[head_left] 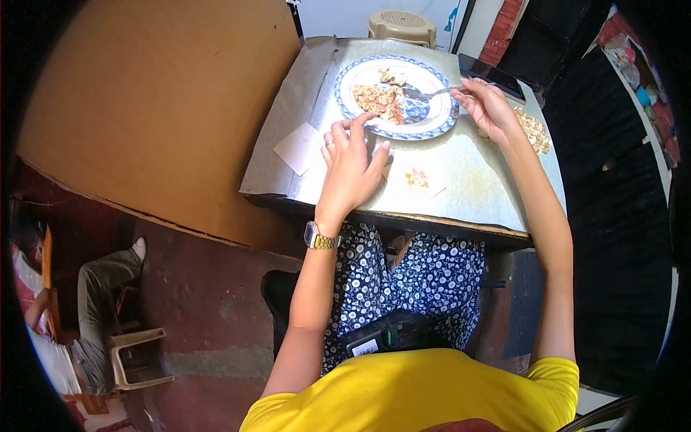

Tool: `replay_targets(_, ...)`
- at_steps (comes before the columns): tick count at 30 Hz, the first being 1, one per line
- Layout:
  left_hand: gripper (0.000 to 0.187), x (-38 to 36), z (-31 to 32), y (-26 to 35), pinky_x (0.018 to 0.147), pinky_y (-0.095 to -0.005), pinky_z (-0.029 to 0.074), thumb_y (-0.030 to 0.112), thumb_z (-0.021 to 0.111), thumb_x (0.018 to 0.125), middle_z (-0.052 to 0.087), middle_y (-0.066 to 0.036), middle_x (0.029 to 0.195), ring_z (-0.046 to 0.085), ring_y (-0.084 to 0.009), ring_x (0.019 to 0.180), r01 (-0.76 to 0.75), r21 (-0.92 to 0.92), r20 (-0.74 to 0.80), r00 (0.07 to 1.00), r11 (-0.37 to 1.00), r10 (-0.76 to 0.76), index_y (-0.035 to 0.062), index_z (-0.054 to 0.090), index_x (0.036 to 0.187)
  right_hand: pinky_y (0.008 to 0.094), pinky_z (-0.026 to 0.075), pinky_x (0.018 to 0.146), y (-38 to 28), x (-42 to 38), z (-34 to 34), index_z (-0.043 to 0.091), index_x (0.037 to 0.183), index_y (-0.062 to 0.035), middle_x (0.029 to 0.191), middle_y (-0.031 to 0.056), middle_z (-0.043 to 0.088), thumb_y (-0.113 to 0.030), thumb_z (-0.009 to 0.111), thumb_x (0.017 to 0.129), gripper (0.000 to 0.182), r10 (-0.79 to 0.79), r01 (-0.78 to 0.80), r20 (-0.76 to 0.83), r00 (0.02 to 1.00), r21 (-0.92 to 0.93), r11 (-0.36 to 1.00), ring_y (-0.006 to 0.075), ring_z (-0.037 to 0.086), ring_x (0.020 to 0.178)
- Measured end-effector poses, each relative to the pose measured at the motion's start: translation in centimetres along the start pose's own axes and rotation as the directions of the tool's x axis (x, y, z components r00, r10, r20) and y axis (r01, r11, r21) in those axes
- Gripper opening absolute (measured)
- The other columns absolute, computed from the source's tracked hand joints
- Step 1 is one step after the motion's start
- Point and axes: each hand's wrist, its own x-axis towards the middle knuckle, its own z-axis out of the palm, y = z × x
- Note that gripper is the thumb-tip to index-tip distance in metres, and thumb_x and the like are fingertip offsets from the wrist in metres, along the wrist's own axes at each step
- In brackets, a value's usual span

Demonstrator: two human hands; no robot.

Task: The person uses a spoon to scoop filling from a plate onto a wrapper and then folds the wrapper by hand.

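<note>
A metal fork [426, 95] is pinched in my right hand [489, 108], its head down in the oval blue-rimmed plate [345, 90]. The plate holds an orange-flecked minced filling [378, 101] and a small pale clump of food [392, 76] near its far side. My left hand [349, 155] is at the plate's near left rim, with thumb and index finger apart and the index fingertip at the rim. Just right of the left hand, a pale square wrapper [432, 189] lies on the table with a little filling [416, 178] on it.
Another pale square [296, 147] lies at the table's left. Several pale folded pieces [534, 131] are heaped at the right edge, near a dark tablet-like device [493, 75]. A plastic stool [402, 27] stands behind the table. A seated person [93, 302] is at the lower left.
</note>
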Motion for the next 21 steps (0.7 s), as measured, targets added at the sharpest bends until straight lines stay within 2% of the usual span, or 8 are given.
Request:
replay_targets(3, 0.056, -0.1, 0.1, -0.1, 0.106, -0.0471, 0.027, 0.031, 0.061, 0.092, 0.044, -0.020, 0.124, 0.040, -0.0351, 0.118, 0.003, -0.009, 0.001, 1.000, 1.000, -0.003, 0.0122, 0.043, 0.142, 0.0249, 0.062, 0.078, 0.0, -0.3, 0.1, 0.042, 0.107, 0.0091, 0.101, 0.0299, 0.063, -0.008, 0.054, 0.099, 0.022, -0.009, 0.008, 0.034, 0.999, 0.022, 1.000, 0.0261, 0.071, 0.090)
replay_targets(6, 0.057, -0.1, 0.0, 0.1, 0.106, -0.0471, 0.028, 0.032, 0.060, 0.092, 0.043, -0.021, 0.124, 0.041, -0.0355, 0.117, 0.016, -0.012, 0.009, 1.000, 1.000, -0.016, 0.0149, 0.043, 0.143, 0.0266, 0.062, 0.078, -0.3, -1.3, 1.2, 0.039, 0.112, 0.0095, 0.100, 0.0304, 0.064, -0.012, 0.055, 0.100, 0.029, -0.066, 0.064, -0.015, 0.998, -0.132, 0.989, 0.0255, 0.071, 0.090)
replay_targets(9, 0.057, 0.0, 0.0, 0.1, 0.105, -0.0475, 0.028, 0.033, 0.060, 0.092, 0.043, -0.022, 0.124, 0.040, -0.0364, 0.116, 0.018, 0.003, 0.021, 1.000, 1.000, -0.018, 0.0171, 0.043, 0.144, 0.0272, 0.061, 0.079, -0.5, -2.6, 2.5, 0.037, 0.114, 0.0088, 0.099, 0.0299, 0.065, -0.016, 0.056, 0.101, 0.034, -0.108, 0.106, 0.008, 0.994, -0.260, 0.960, 0.0247, 0.071, 0.091)
replay_targets(15, 0.057, -0.1, 0.2, 0.0, 0.104, -0.0491, 0.029, 0.032, 0.060, 0.092, 0.040, -0.023, 0.125, 0.040, -0.0381, 0.116, 0.021, 0.007, -0.001, 1.000, 1.000, -0.021, 0.0174, 0.043, 0.145, 0.0270, 0.060, 0.082, 0.3, -3.4, 3.2, 0.037, 0.116, 0.0107, 0.099, 0.0290, 0.066, -0.018, 0.052, 0.103, 0.034, -0.062, 0.077, 0.065, 0.996, -0.268, 0.960, 0.0248, 0.071, 0.093)
replay_targets(21, 0.053, 0.0, 0.1, 0.3, 0.103, -0.0497, 0.030, 0.029, 0.059, 0.091, 0.039, -0.024, 0.127, 0.039, -0.0397, 0.115, 0.031, 0.041, -0.009, 0.999, 0.999, -0.031, 0.0146, 0.048, 0.141, 0.0281, 0.061, 0.083, 0.9, -4.2, 3.5, 0.041, 0.110, 0.0082, 0.100, 0.0284, 0.065, -0.016, 0.049, 0.104, 0.026, 0.005, 0.015, 0.075, 0.997, -0.268, 0.963, 0.0254, 0.071, 0.094)
